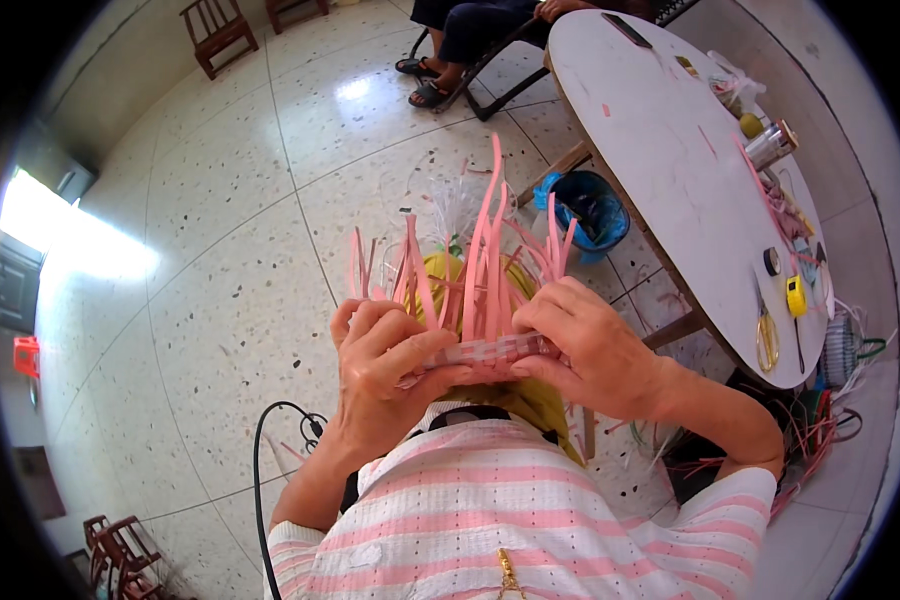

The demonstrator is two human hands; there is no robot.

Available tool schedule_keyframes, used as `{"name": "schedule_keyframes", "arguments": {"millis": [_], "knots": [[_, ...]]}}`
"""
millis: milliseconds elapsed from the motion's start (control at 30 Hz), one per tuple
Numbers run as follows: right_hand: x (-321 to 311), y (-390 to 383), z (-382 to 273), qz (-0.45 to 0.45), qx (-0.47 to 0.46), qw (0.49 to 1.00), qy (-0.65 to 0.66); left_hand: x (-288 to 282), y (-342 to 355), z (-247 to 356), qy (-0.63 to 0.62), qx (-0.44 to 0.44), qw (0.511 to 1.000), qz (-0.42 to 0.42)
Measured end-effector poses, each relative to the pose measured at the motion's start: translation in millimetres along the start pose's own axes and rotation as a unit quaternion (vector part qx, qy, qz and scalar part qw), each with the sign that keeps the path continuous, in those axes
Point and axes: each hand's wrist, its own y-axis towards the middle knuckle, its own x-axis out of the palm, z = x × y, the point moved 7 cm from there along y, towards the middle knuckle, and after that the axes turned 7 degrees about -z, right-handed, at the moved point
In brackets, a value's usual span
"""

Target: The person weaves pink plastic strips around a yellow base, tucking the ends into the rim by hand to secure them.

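Note:
A partly woven piece of pink and pale strips [490, 350] is held across my lap, its long loose pink strips [489, 260] standing up from it. My left hand [380, 370] grips the woven band at its left end, fingers bent over the top and thumb along the lower edge. My right hand [590, 355] grips the right part, fingers curled at the upper edge and thumb beneath. Yellow-green cloth [530, 405] shows behind and below the weaving.
A white oval table [650, 170] at right holds scissors [767, 340], a yellow tape measure [795, 295] and rolls. A blue-lined bin [580, 215] stands beside it. A seated person's sandalled feet [428, 95] show at top. Wooden chairs [215, 40], a black cable [257, 450] and bundled strips [800, 450] lie around.

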Motion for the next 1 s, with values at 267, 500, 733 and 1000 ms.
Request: {"name": "schedule_keyframes", "arguments": {"millis": [267,500,733,1000], "knots": [[3,-6,0,0.004,-0.007,1.0,0.026,1,13,40,0.08,0.022,0.996,0.015],[-8,-15,3,0.026,0.002,0.996,0.086,22,18,41,0.049,0.067,0.992,-0.093],[-10,-32,14,0.013,-0.005,0.999,0.037,23,21,36,0.011,0.064,0.993,-0.095],[-6,-33,21,-0.012,0.054,0.978,0.203,28,32,51,0.041,0.049,0.987,-0.148]]}}
